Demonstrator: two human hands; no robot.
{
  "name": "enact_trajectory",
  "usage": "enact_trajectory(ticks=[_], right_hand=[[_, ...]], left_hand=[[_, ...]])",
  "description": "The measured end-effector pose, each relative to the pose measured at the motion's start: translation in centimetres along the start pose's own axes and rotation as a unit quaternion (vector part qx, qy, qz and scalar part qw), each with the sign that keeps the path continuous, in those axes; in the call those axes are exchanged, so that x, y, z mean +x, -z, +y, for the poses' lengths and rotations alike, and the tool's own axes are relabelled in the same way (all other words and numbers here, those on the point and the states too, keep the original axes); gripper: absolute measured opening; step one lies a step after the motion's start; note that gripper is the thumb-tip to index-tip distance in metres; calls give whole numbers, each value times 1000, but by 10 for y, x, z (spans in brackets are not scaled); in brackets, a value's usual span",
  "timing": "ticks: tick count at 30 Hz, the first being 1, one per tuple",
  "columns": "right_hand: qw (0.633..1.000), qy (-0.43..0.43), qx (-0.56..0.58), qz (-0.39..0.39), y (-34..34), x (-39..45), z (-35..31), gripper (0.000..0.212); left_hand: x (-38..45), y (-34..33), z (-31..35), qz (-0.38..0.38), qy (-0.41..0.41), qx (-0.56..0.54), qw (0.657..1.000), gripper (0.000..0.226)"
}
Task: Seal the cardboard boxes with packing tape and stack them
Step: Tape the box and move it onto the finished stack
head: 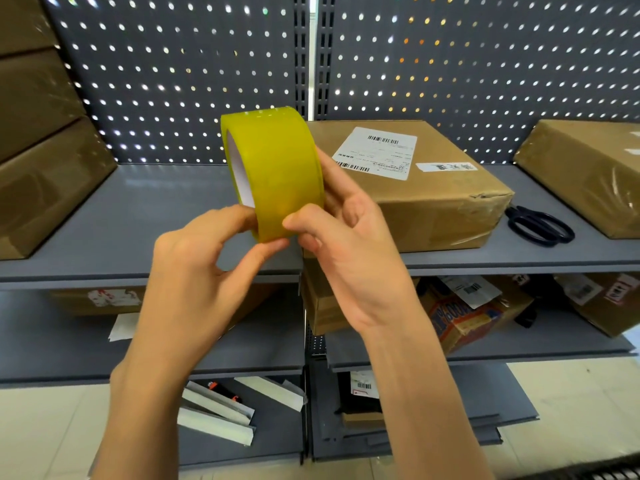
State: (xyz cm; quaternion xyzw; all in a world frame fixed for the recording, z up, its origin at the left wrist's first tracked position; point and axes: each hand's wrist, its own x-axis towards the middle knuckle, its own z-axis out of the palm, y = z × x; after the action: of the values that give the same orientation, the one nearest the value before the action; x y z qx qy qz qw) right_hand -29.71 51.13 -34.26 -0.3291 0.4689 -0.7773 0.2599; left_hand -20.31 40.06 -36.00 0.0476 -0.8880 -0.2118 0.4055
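A yellow roll of packing tape [277, 168] is held up in front of the shelf, above its front edge. My left hand [194, 271] pinches the roll's lower edge between thumb and forefinger. My right hand [349, 244] wraps round the roll's right side, thumb pressed on the tape's face near the bottom. Behind the roll a cardboard box [433, 199] with a white shipping label lies flat on the grey shelf [156, 216]. Another box [588, 168] sits at the far right, and stacked boxes [41, 161] lean at the left.
Black scissors [540, 225] lie on the shelf between the two right-hand boxes. A perforated grey back panel [194, 74] closes the rear. Lower shelves hold more parcels [464, 317] and folded white card pieces [221, 410].
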Motion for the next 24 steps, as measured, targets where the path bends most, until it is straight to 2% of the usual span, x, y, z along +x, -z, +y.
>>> enact_trajectory(ticks=[4, 10, 18, 22, 24], right_hand=[[999, -18, -31, -3, 1, 1, 2, 63], [999, -32, -39, -9, 1, 2, 5, 62], [998, -12, -55, -17, 2, 1, 3, 63], [997, 17, -72, 5, 3, 0, 1, 62], [995, 32, -94, 8, 3, 1, 1, 64]], left_hand=[[1, 5, 5, 2, 12, -45, 999, 19], [0, 5, 5, 12, 26, -84, 996, 19], [2, 1, -1, 9, 45, -146, 988, 18], [2, -6, -6, -39, 40, -140, 989, 37], [0, -9, -7, -41, 32, -117, 992, 38]])
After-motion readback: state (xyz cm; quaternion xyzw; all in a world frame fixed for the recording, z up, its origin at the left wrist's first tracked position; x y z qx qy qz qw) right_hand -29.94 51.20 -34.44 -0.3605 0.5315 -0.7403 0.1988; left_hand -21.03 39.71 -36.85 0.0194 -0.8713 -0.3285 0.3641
